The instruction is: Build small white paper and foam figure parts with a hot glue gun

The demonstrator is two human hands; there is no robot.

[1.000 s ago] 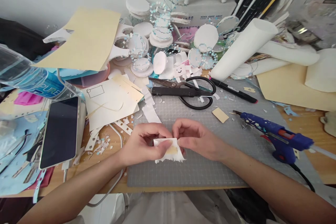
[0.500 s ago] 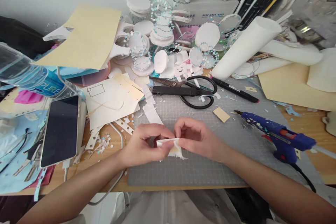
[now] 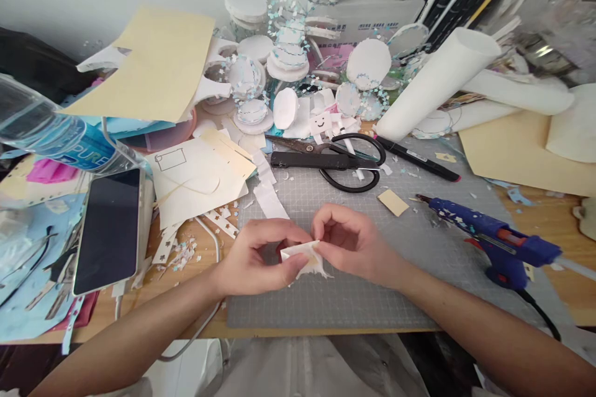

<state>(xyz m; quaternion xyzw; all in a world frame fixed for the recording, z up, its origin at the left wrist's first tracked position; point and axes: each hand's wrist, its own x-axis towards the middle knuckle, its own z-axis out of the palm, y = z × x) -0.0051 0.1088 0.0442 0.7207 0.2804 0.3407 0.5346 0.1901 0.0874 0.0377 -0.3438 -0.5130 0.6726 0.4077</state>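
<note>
My left hand (image 3: pixel 265 257) pinches a small folded piece of white paper (image 3: pixel 298 250) between thumb and fingers, over the front of the grey cutting mat (image 3: pixel 372 310). The paper has a ragged lower edge and a yellowish patch. My right hand (image 3: pixel 351 247) grips its upper right corner with thumb and forefinger. The inner side of the piece is hidden by my fingers. Just beyond my hands lie black-handled scissors (image 3: pixel 356 161), a dark cutter-like bar (image 3: pixel 302 160) against them, and a strip of white paper (image 3: pixel 271 200). A small tan card square (image 3: pixel 392 203) rests right of my right hand.
A blue glue gun (image 3: pixel 493 229) lies on the right, its cord running off the front. A black marker (image 3: pixel 419 158) and white paper rolls (image 3: pixel 442 84) are behind. To the left are a phone (image 3: pixel 109 229), a water bottle (image 3: pixel 60 130) and paper scraps (image 3: pixel 181 251).
The paper piece has tilted a little, so more of its white face shows between my hands. My right hand has shifted very slightly; both hands keep hold of it.
</note>
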